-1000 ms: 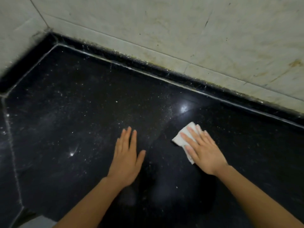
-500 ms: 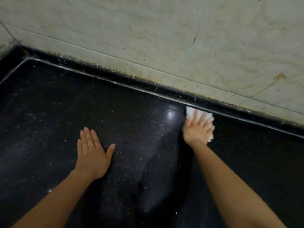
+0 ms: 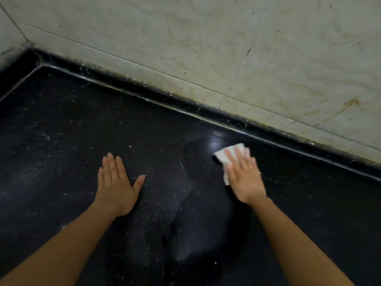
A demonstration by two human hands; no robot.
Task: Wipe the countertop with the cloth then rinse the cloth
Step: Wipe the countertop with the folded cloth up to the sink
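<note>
Two bare hands lie on a black speckled countertop (image 3: 61, 141), seen from above through a head-worn camera. The right hand (image 3: 245, 176), right of centre in the frame, lies flat with its fingers straight and close together, pressing down on one white folded cloth (image 3: 221, 156). The cloth shows only past the fingertips and along the hand's left edge, and the rest is hidden under the palm. It sits on the stone near the raised black back edge (image 3: 144, 93), which runs diagonally from the upper left to the right side of the frame. The left hand (image 3: 115, 186), left of centre and well apart from the cloth, rests palm down on the bare stone. Its four fingers are straight and together, its thumb is spread to the side, and it holds nothing. Both forearms reach in from the bottom corners. One bright glare spot (image 3: 215, 144) shines on the stone just left of the cloth. A paler, dusty streak (image 3: 185, 203) runs down the counter between the two arms, and white specks are scattered across the surface. The pale marbled wall tiles (image 3: 206, 48) filling the top of the frame are mottled and spotted. They carry one rust-coloured stain (image 3: 352, 103) at the right edge.
</note>
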